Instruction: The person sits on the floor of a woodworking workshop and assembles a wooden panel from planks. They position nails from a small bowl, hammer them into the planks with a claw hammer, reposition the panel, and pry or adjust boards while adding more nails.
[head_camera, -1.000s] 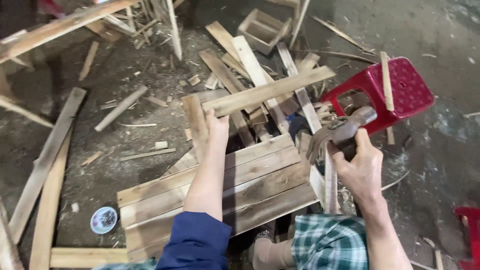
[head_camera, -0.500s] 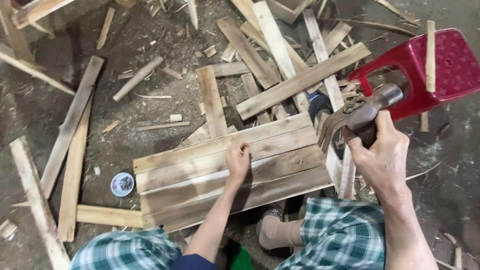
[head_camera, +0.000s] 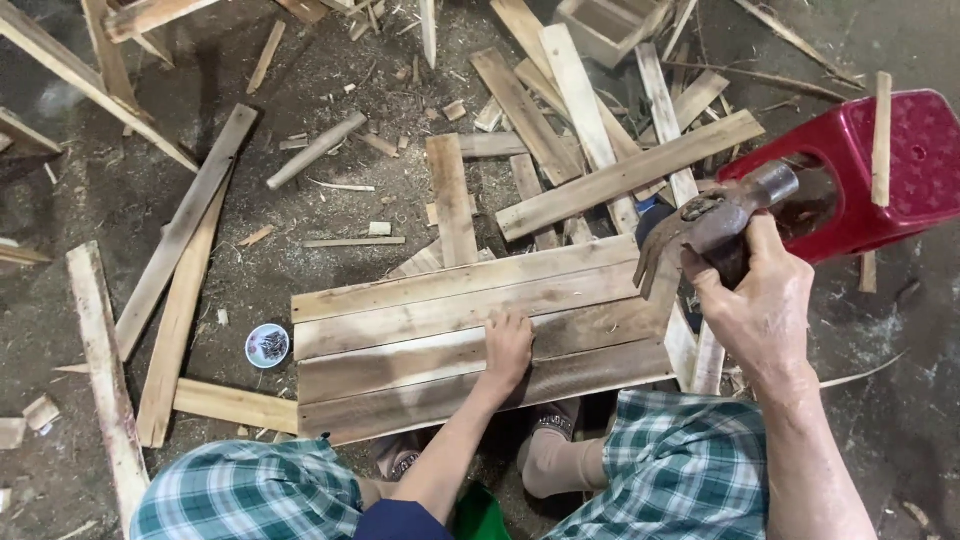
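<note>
Steel claw hammer (head_camera: 715, 220) (rt hand (head_camera: 760, 310))

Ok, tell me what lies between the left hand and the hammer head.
Head view: only bare slats of the wooden panel lie between the left hand and the claw hammer, raised in the right hand.

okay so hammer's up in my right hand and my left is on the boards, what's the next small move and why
Probably bring the hammer down toward the spot beside your left hand. The right hand holds it raised, off the boards, while the left fingers press near the middle of the panel as if steadying something; no nail is clear enough to confirm, so keep the fingers out of the way.
</note>
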